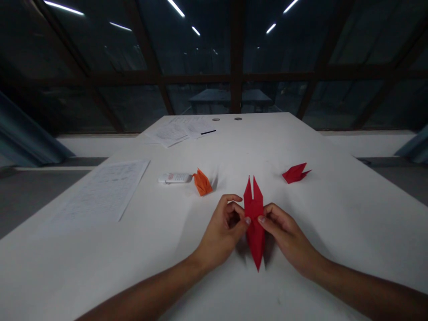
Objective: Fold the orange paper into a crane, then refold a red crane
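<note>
Both hands are closed on the red paper (256, 240), the left hand (221, 231) pinching its left side and the right hand (288, 232) its right, thumbs in front. It is held about midway between the left and right edges of the white surface (337, 218), its two narrow points toward the far edge and its single point toward the near one. Nearer the left edge, an orange fold (202, 183) sits beside a white object (177, 178), perhaps a tube, though its label is too blurred to read. A small red fold (294, 174) lies toward the right edge. A written sheet (105, 189) lies along the left edge; more papers (172, 131) lie by the far left corner.
</note>
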The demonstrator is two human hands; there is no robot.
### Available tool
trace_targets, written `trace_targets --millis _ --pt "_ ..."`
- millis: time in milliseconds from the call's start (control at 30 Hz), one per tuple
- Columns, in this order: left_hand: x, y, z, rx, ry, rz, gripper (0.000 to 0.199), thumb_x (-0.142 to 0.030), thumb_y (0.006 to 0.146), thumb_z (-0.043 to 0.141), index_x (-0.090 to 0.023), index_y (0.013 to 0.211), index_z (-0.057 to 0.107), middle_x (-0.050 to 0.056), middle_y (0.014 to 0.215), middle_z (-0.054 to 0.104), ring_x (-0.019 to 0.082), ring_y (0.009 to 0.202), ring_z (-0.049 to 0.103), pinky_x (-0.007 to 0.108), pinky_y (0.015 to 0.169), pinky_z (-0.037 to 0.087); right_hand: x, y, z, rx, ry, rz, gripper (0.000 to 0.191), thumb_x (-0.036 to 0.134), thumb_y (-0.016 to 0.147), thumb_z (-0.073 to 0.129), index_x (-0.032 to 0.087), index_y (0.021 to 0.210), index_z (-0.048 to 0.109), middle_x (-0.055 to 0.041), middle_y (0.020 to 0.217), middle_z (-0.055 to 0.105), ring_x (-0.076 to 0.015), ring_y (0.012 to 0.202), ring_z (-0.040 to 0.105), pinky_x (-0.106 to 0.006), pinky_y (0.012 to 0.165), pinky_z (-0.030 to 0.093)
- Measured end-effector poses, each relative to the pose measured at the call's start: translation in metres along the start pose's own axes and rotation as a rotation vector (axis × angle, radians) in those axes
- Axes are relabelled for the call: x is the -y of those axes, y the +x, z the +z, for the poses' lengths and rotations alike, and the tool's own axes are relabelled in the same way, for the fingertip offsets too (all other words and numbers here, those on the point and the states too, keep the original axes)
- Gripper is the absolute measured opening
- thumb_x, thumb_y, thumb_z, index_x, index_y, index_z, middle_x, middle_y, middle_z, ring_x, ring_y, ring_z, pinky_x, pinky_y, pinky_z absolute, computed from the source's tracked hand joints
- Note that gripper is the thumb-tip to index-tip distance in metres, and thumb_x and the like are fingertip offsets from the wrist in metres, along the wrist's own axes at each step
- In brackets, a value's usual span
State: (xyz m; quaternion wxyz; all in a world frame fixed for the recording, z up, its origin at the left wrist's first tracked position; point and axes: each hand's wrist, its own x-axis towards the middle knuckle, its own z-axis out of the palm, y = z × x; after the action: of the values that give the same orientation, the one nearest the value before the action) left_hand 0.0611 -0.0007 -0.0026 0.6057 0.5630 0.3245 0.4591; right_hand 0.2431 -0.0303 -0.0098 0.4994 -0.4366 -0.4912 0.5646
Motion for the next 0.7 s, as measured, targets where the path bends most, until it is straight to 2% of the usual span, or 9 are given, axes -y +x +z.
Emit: trace_targets --millis 100,233,333,433,467,533,633,700 --pt "0.001 0.001 0.000 0.027 -0.077 -0.043 0.039 -0.028 0.088 0.076 -0.023 0.115 0.049 -0.004 0.081 0.059 0.011 0.074 0.058 0.024 0.070 0.045 0.000 0.000 0.001 0.021 -0.004 0.005 0.028 0.044 0.094 0.069 0.021 0.084 0.056 0.0038 0.077 0.056 -0.0131 0.072 0.049 -0.027 0.068 0.040" --pt "-0.001 0.001 -0.001 0.008 -0.043 -0.073 0.033 -0.032 0.092 0.072 -0.023 0.115 0.049 -0.003 0.080 0.059 0.011 0.072 0.057 0.023 0.069 0.045 -0.002 0.002 0.002 0.042 0.024 -0.001 0.026 0.041 0.093 0.071 0.021 0.086 0.056 0.0024 0.081 0.064 -0.0132 0.075 0.056 -0.026 0.071 0.044" --pt "-0.003 0.001 -0.002 0.002 -0.011 -0.062 0.035 -0.031 0.095 0.068 -0.025 0.122 0.047 -0.004 0.080 0.059 0.010 0.070 0.055 0.022 0.067 0.044 -0.004 0.005 0.002 0.041 0.069 0.005 0.025 0.039 0.092 0.073 0.023 0.102 0.056 0.0020 0.082 0.069 -0.0143 0.076 0.062 -0.027 0.072 0.047" --pt "-0.003 0.001 -0.004 0.012 0.044 -0.024 0.042 -0.030 0.096 0.067 -0.027 0.132 0.045 -0.004 0.081 0.059 0.010 0.067 0.053 0.021 0.064 0.042 -0.003 0.005 0.000 0.005 0.067 0.009 0.042 0.036 0.092 0.073 0.029 0.125 0.047 0.0055 0.075 0.068 -0.0130 0.067 0.061 -0.025 0.065 0.047" --pt "-0.003 0.001 -0.005 0.014 0.068 -0.006 0.042 -0.030 0.096 0.066 -0.027 0.133 0.046 -0.003 0.082 0.059 0.010 0.068 0.054 0.021 0.064 0.043 -0.002 0.005 0.000 -0.006 0.051 -0.014 0.044 0.036 0.093 0.072 0.030 0.127 0.045 0.0070 0.072 0.067 -0.0123 0.062 0.059 -0.023 0.061 0.046" --pt "-0.003 0.002 -0.007 0.021 0.118 0.031 0.033 -0.031 0.097 0.065 -0.026 0.127 0.053 -0.002 0.085 0.061 0.011 0.072 0.056 0.022 0.067 0.044 0.000 0.004 -0.001 0.007 -0.008 -0.052 0.034 0.037 0.096 0.068 0.030 0.123 0.048 0.0073 0.071 0.066 -0.0121 0.059 0.059 -0.023 0.058 0.047" --pt "-0.002 0.003 -0.011 0.058 0.192 0.060 0.018 -0.033 0.099 0.061 -0.021 0.113 0.061 0.001 0.091 0.063 0.012 0.077 0.057 0.023 0.070 0.045 0.002 0.002 -0.002 0.019 -0.146 -0.099 0.018 0.039 0.099 0.062 0.027 0.112 0.059 0.0004 0.088 0.072 -0.0150 0.072 0.068 -0.026 0.063 0.053" --pt "-0.002 0.003 -0.013 0.079 0.216 0.068 0.018 -0.034 0.101 0.058 -0.020 0.112 0.062 0.003 0.095 0.064 0.014 0.081 0.058 0.024 0.073 0.046 0.003 0.001 -0.004 0.017 -0.223 -0.119 0.021 0.039 0.101 0.058 0.026 0.115 0.065 -0.0041 0.101 0.074 -0.0190 0.090 0.072 -0.029 0.072 0.058"
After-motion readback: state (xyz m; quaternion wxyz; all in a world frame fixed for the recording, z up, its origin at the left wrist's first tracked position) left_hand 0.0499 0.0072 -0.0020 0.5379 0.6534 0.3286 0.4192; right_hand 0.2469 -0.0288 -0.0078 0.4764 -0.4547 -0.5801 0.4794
